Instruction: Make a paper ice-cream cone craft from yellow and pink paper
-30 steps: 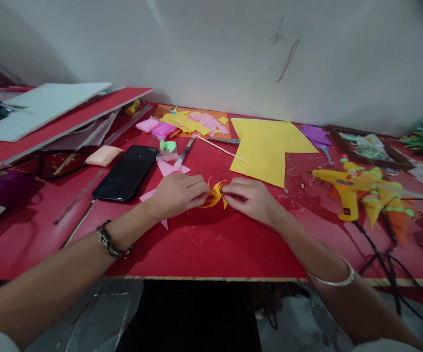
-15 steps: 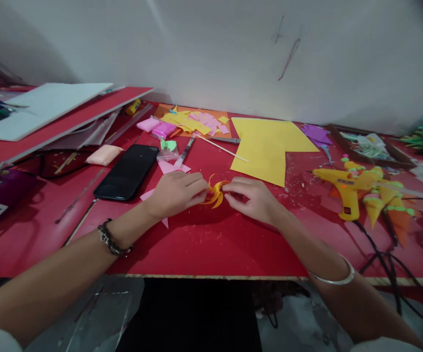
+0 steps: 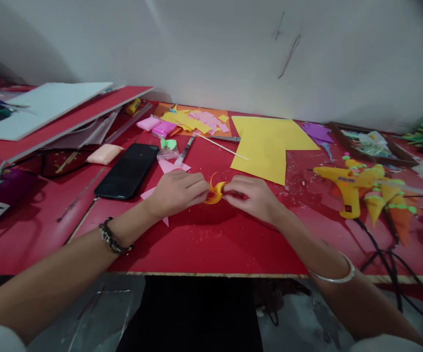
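Between my hands is a small yellow-orange piece with thin curled strips (image 3: 216,193), like a paper flower. My left hand (image 3: 180,193) pinches it from the left, its fingertips partly hidden behind the knuckles. From the right, my right hand (image 3: 251,195) is closed on its other edge with thumb and fingers. Both hands are just above the red tabletop (image 3: 211,244). Pink paper pieces (image 3: 170,166) lie beside and partly under my left hand. A black phone (image 3: 126,171) rests to the left of that hand.
Yellow sheets (image 3: 264,151) and a thin white stick (image 3: 224,148) lie beyond my hands. At right, a yellow glue gun (image 3: 348,186) with a lit red light stands beside small decorated cones (image 3: 374,208), its cable trailing over the front edge. White and red boards (image 3: 50,110) are stacked at left.
The curled strips of the yellow-orange piece are drawn closer together and look more bunched. My right fingers have closed in on it slightly.
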`<state>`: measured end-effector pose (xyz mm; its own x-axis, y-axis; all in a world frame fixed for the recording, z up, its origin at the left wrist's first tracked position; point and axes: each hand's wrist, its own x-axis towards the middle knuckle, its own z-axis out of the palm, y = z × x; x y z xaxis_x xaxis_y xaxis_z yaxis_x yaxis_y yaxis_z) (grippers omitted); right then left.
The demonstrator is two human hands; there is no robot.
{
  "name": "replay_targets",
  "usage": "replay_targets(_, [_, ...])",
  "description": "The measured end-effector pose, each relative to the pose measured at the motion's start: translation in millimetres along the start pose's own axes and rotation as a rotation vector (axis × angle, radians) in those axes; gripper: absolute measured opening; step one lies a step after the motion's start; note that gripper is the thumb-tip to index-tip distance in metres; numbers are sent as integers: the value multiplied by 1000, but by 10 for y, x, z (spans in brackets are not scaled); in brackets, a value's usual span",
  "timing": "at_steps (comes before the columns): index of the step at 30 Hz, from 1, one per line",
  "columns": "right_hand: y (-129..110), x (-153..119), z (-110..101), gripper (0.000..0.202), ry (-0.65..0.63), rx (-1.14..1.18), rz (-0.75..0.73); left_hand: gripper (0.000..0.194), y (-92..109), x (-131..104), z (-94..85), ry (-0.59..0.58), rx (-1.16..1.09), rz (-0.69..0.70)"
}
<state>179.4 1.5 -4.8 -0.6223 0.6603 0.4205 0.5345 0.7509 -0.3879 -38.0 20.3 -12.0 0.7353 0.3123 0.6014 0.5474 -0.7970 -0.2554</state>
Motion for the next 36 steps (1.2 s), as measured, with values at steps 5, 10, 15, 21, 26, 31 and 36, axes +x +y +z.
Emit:
replay_targets(5, [-28, -1, -14, 10, -6, 10, -7, 11, -4, -7, 3, 11, 2, 25])
replay_targets(10, [-79, 15, -33, 15, 111, -16, 15, 13, -11, -1, -12, 0, 0, 41])
replay_targets(15, [-94, 36, -75, 40, 189, -77, 12, 11, -9, 1, -10, 6, -27, 20])
replay_targets(21, [-93, 47, -67, 53, -4, -12, 37, 8, 12, 0, -1, 10, -143, -33])
replay_targets(26, [-102, 47, -58, 48, -46, -14, 71, 7, 17, 10, -8, 10, -182, -71])
replay_targets(31, [-99, 43, -62, 47, -74, -5, 80, 6, 20, 16, -6, -7, -200, -88])
replay_targets(36, [-98, 38, -53, 51, -90, 68, 104, 6, 23, 8, 19, -46, -273, -134])
